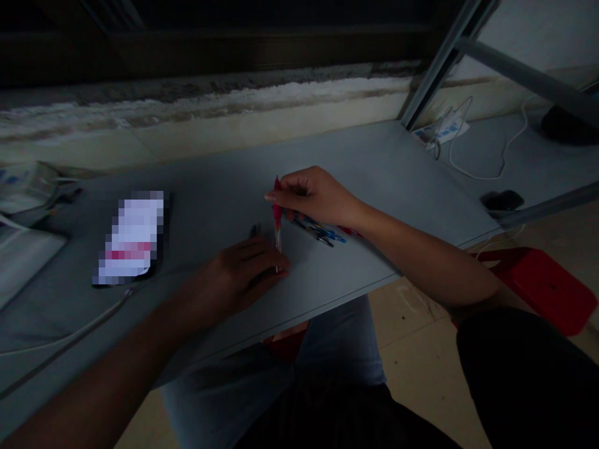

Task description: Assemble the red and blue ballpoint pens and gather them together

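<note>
Between my two hands is a pen [277,215] with a red grip and a clear barrel, its pointed tip toward the far side of the desk. My right hand [309,193] pinches it at the red part between thumb and fingers. The pen's clear lower end sits in the closed fingers of my left hand [253,265]. Partly under my right hand lie several pens [322,231], blue and dark, with a red pen [350,231] by the wrist. Just beyond my left hand is a small dark object [255,230], too dim to name.
A lit phone [133,237] lies on the grey desk [201,181] at left, near a white cable [84,327]. A power strip [440,132], a white cord and a dark mouse [503,200] are at right, past a metal frame. A red stool [547,290] stands below.
</note>
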Action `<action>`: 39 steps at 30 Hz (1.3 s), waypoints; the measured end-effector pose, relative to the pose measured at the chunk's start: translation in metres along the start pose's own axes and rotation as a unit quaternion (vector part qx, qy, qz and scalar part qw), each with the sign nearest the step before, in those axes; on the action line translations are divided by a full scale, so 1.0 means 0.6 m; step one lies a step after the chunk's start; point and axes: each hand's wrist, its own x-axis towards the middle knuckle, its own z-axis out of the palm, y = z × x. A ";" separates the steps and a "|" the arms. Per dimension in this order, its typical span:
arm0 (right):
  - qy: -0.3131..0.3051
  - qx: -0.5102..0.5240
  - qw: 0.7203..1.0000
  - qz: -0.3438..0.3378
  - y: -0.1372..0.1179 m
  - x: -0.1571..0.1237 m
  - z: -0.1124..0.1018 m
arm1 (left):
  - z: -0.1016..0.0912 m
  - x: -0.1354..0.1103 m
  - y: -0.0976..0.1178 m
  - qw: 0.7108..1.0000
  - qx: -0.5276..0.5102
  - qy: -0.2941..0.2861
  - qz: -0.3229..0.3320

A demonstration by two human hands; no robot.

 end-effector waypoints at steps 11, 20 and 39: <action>-0.021 -0.004 1.000 0.004 0.001 0.000 -0.002 | 0.001 -0.010 0.007 0.997 -0.039 -0.005 -0.073; -0.034 -0.037 0.999 0.012 -0.007 -0.003 -0.002 | 0.003 -0.006 0.009 1.000 -0.009 0.027 0.012; -0.043 -0.044 0.998 0.006 -0.009 -0.004 -0.003 | 0.009 -0.006 0.002 1.000 -0.014 0.009 -0.004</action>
